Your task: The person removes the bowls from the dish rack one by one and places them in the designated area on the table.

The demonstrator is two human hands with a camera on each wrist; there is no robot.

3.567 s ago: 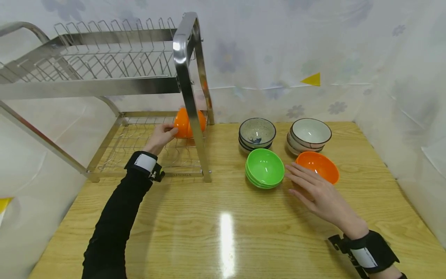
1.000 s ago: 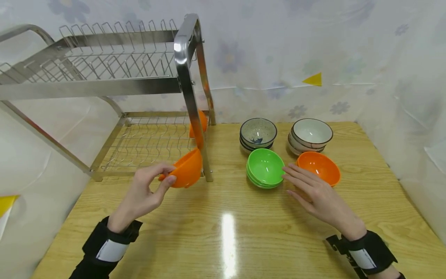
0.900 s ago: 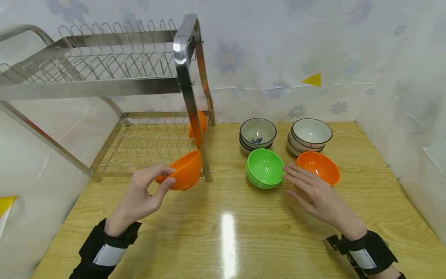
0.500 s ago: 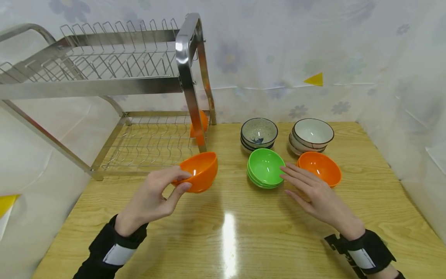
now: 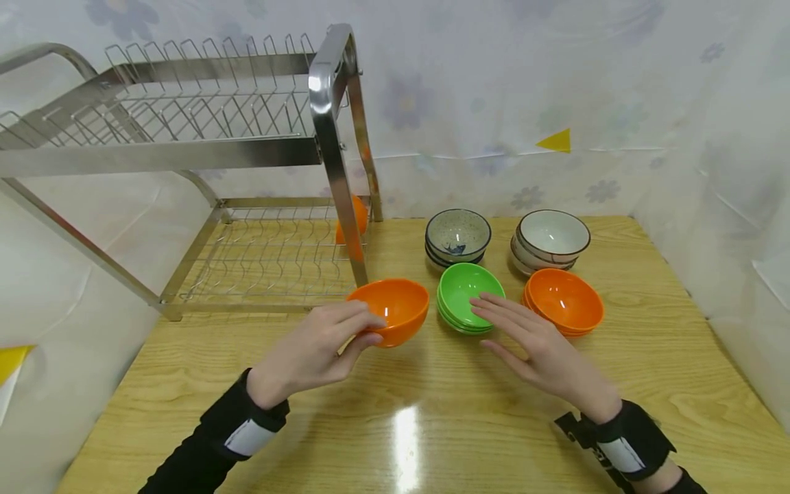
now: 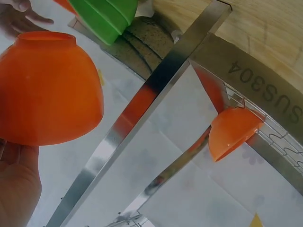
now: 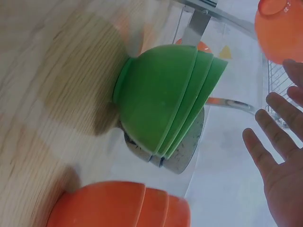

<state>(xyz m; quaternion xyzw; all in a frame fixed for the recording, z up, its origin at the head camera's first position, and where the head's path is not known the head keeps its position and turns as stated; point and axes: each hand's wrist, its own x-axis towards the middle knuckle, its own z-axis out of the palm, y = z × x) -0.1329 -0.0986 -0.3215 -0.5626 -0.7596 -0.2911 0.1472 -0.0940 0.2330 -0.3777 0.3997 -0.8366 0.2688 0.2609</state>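
Near the front right corner of the rack, my left hand (image 5: 315,346) pinches an orange bowl (image 5: 398,309) by its left rim. The bowl is held above the table, its mouth facing up and slightly tilted. My right hand (image 5: 543,350) has its fingers extended over the right side of the stacked green bowls (image 5: 459,291) and grips nothing; the right wrist view shows its fingers apart from that stack. Right behind this hand stands a stack of orange bowls (image 5: 569,302). Another orange bowl (image 6: 234,130) sits on its side in the rack's lower tier, partly hidden by a post in the head view.
A two-tier steel dish rack (image 5: 247,151) takes up the left side. Behind the green stack stand speckled grey bowls (image 5: 458,234), with white dark-rimmed bowls (image 5: 553,237) to their right. A patterned sheet (image 5: 432,103) closes off the back of the wooden table (image 5: 345,439).
My left hand has taken one orange bowl off the lower tier and carried it right, turning its mouth upward. My right hand has shifted left, over the green bowls.
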